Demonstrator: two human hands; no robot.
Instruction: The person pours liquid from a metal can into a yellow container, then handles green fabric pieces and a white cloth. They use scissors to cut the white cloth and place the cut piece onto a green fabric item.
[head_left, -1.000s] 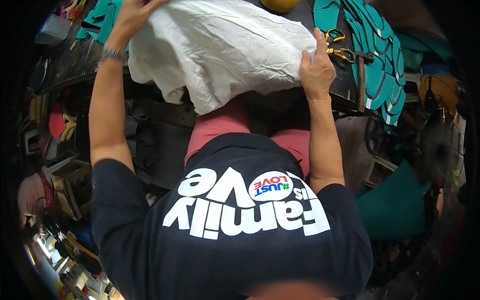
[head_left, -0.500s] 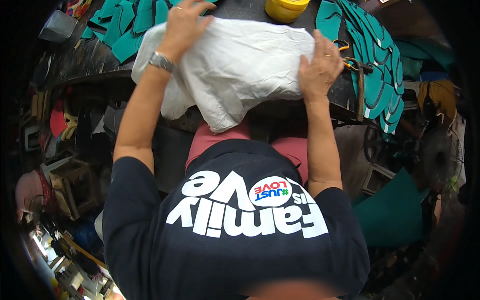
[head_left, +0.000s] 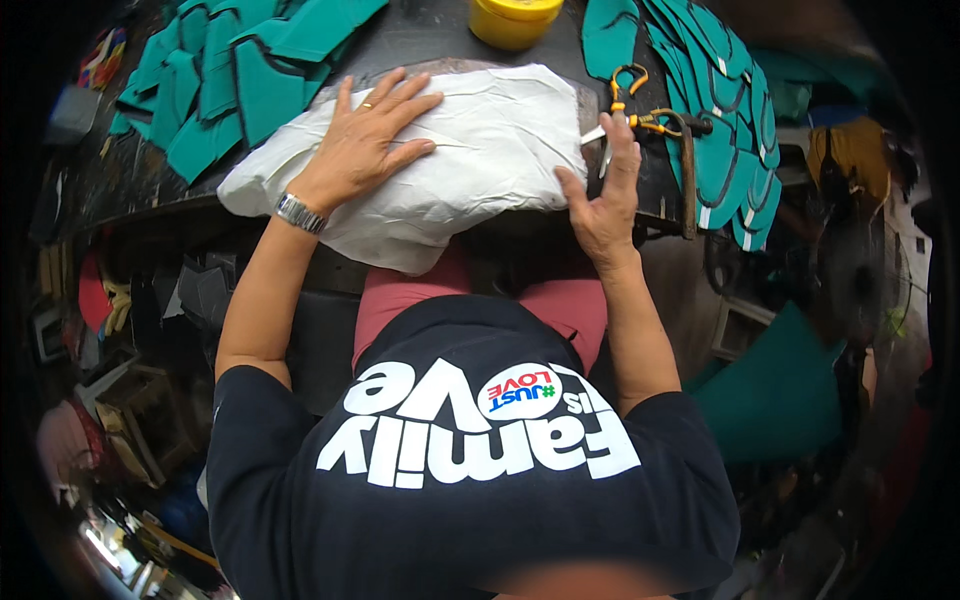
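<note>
A creased white cloth (head_left: 480, 135) lies spread on the dark table, its near edge hanging over the front toward my lap. My left hand (head_left: 372, 140) rests flat on the cloth's left part, fingers spread. At the cloth's right edge is my right hand (head_left: 605, 195), fingers extended and thumb apart, with nothing visible gripped. Just beyond its fingertips lie orange-and-black handled tools, one a pair of scissors (head_left: 628, 82), the other a plier-like tool (head_left: 660, 122). What lies beneath the cloth is mostly hidden.
Green cut fabric pieces with dark edging (head_left: 205, 85) are heaped at the left. More overlapping green pieces (head_left: 725, 130) line the right side. A yellow tub (head_left: 515, 20) stands at the back. Below right hangs a green sheet (head_left: 775, 400).
The cloth has been lowered and smoothed flatter on the table. My left hand has come down from its far edge onto its surface; my right hand has slid slightly nearer and left.
</note>
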